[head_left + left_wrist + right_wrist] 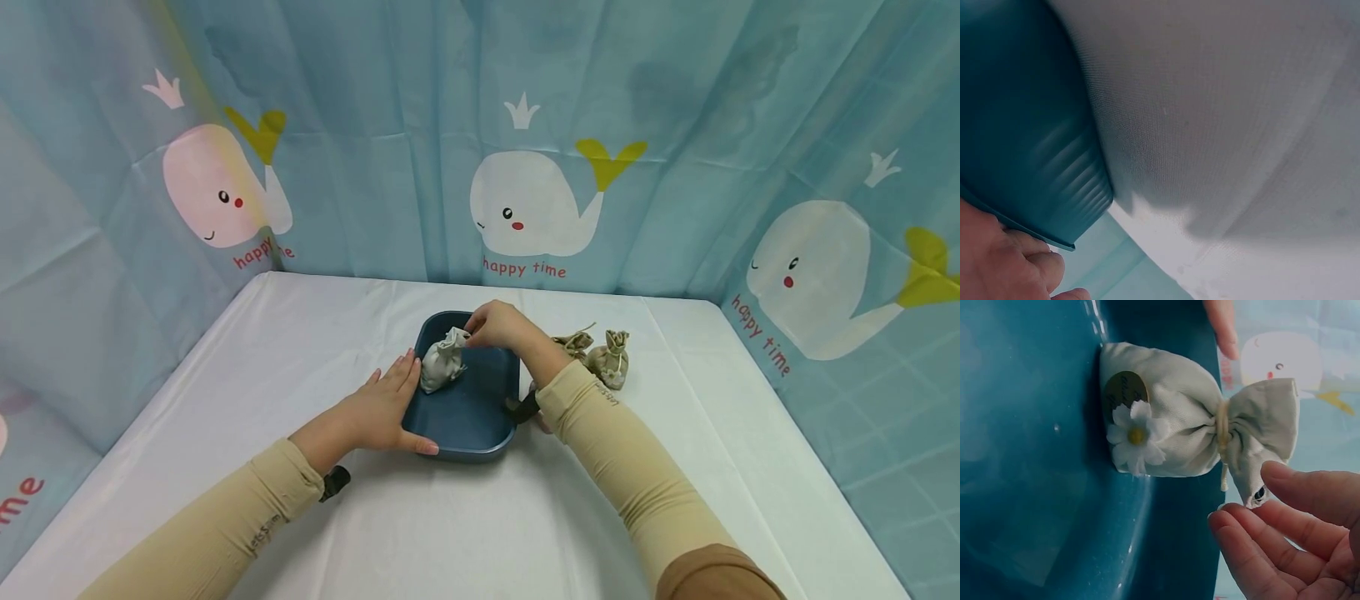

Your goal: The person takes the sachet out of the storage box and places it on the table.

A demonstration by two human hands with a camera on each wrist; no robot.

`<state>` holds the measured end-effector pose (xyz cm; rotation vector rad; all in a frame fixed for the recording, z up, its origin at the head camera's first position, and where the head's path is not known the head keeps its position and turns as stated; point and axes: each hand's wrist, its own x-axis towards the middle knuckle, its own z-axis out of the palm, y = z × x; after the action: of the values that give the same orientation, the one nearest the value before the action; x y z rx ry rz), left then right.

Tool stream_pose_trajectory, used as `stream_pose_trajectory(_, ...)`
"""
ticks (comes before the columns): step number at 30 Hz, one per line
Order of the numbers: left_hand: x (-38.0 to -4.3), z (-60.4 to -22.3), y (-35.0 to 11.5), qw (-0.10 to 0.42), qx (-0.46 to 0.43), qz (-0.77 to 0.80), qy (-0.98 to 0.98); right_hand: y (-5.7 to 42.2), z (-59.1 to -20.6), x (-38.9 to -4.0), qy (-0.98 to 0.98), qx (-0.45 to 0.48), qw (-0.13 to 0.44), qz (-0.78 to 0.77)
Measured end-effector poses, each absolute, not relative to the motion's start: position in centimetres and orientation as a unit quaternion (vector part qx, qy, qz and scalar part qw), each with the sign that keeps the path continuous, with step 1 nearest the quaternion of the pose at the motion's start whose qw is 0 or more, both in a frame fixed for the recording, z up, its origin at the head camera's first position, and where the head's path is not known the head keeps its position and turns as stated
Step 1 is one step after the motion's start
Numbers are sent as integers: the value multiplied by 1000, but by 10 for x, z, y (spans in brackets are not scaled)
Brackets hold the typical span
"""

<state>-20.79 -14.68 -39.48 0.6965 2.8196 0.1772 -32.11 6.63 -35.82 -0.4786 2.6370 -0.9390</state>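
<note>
A pale grey drawstring pouch (443, 363) stands in the dark blue rectangular tray (468, 454), near its left wall. In the right wrist view the pouch (1175, 409) shows a white fabric daisy, a round gold label and a cord tied round its neck. My right hand (498, 323) is at the pouch's gathered top. Its thumb and fingertips lie apart on either side of one top corner. Along the tray's left side rests my left hand (381, 410), fingers extended at the rim and thumb on the front edge.
Right of the tray, two tan drawstring pouches (611, 360) lie on the white tablecloth (480, 525), partly behind my right arm. A blue curtain (420, 167) with whale prints hangs round the table's back and sides.
</note>
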Motion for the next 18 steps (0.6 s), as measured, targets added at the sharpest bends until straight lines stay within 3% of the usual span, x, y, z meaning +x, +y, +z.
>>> stream_pose_trajectory(18,-208,-396,-148,114,242,63,962,58,-360,-316,909,-186,160,-336)
